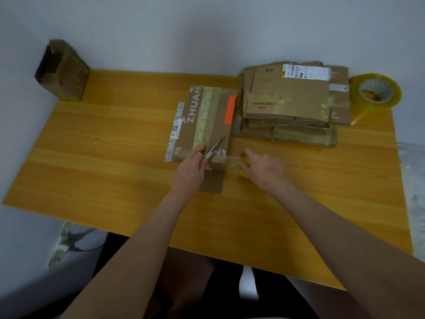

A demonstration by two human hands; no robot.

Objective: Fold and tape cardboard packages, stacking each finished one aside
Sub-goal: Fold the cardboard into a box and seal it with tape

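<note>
A flat cardboard package (207, 120) printed "ZHUAN", with an orange label and yellowish tape strips, lies mid-table. My left hand (190, 168) rests on its near end and grips scissors (216, 147) whose blades point up and right over the cardboard. My right hand (262, 168), just right of the package, holds a small yellow tape roll (243, 172). A clear strip of tape (231, 160) stretches from the roll to the package's near right corner. A stack of taped flat packages (289, 104) lies at the back right.
A big roll of yellow-clear tape (377, 90) stands at the far right edge of the wooden table (103, 146). An upright brown box (62, 70) sits at the far left corner by the wall. A cable hangs below the table's left front.
</note>
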